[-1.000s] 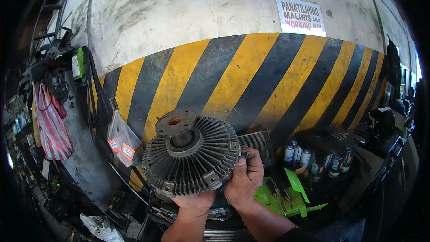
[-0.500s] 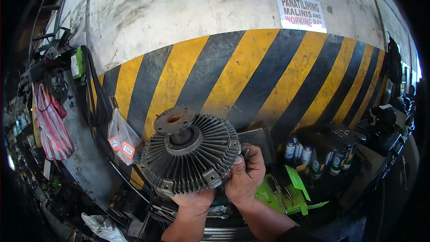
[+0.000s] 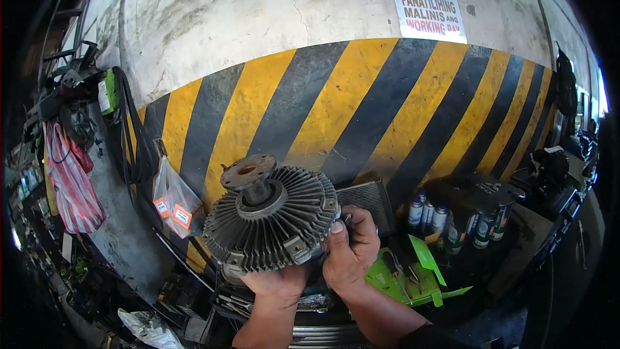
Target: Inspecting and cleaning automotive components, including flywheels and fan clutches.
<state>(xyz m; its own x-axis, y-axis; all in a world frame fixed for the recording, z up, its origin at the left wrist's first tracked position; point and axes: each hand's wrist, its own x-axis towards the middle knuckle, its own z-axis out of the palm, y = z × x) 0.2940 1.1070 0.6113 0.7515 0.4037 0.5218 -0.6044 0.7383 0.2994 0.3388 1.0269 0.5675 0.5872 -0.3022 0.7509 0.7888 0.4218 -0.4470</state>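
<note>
A dark, finned fan clutch (image 3: 265, 239) is held up in front of me, its round flange with bolt holes (image 3: 248, 172) tilted upward. My left hand (image 3: 274, 281) supports it from below; the palm shows, but the fingers are hidden under the fins. My right hand (image 3: 349, 245) is closed at the clutch's right rim, thumb pressed against the edge and fingers curled. A small dark metal piece (image 3: 349, 220) peeks out between that thumb and the fingers; I cannot tell whether it belongs to the clutch.
Behind stands a wall with yellow-black stripes (image 3: 361, 103). A finned radiator-like panel (image 3: 368, 200) leans there. To the right are a bright green tray with tools (image 3: 400, 278), spray cans (image 3: 426, 214) and a black stand (image 3: 478, 190). Plastic bags (image 3: 175, 197) hang at left.
The fan clutch has shifted slightly left and tilted a little, its flange now leaning more toward the right hand's side. Both hands have moved slightly with it and keep their hold.
</note>
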